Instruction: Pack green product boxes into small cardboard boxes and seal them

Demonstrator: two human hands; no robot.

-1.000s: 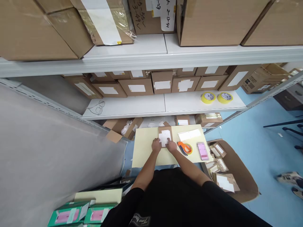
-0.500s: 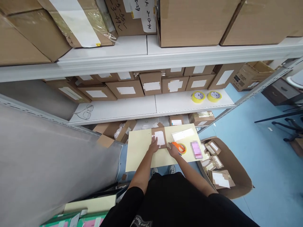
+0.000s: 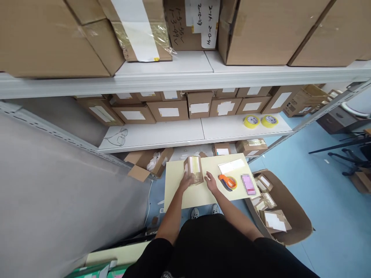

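A small cardboard box (image 3: 191,178) is on the cream board, with a pale strip and shiny tape on its upper face and a white label toward its left side. My left hand (image 3: 185,181) grips its lower left side, the fingers partly hidden against the cardboard. Just off the box's right side, my right hand (image 3: 211,182) has its fingers apart and holds nothing. To the right of that hand lie orange-handled scissors (image 3: 223,179) across a yellow tape roll (image 3: 234,183).
The cream board (image 3: 175,193) also bears a white sheet (image 3: 232,166) and a blurred pink item (image 3: 248,184). A large open carton (image 3: 297,220) with several small packages stands at the right. Shelves ahead hold boxes and two yellow tape rolls (image 3: 251,121). An open box (image 3: 139,172) sits below left.
The box has been turned from its label-up side, so a taped face shows on top. My left hand has moved from its label to its side; my right hand has come away from its corner.
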